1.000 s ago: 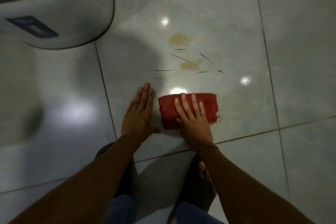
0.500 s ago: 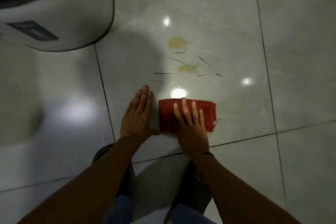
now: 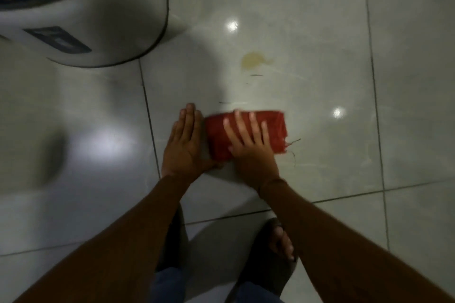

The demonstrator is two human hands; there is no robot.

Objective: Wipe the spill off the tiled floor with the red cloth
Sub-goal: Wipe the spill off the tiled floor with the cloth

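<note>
Since the earlier frames, the red cloth [image 3: 246, 134] has advanced across the tile toward the spill; the nearer yellowish patch and most of the thin dark strands visible before no longer show, so the nearer part of the spill appears wiped or covered.

Folded into a compact pad, the red cloth lies flat on the tiled floor [image 3: 320, 32], on the central tile, near but short of the remaining spill [image 3: 253, 60]. The fold gives a thick wiping face and a straight leading edge.

The right hand [image 3: 248, 145] rests palm-down on the cloth with fingers spread. Its grip is fully open and closes on nothing; it presses, spreading load across the pad. The left hand [image 3: 183, 145] lies flat on the floor just beside the cloth's left edge, its grip likewise open and empty, probably bracing the crouched body.

Count: one cloth, two hands, one yellowish spill patch remaining, and a few thin dark strands [image 3: 256, 75] below it. Loose threads [image 3: 293, 147] trail from the cloth's frayed right corner. One white appliance [image 3: 81, 12] stands at upper left, well apart.
</note>
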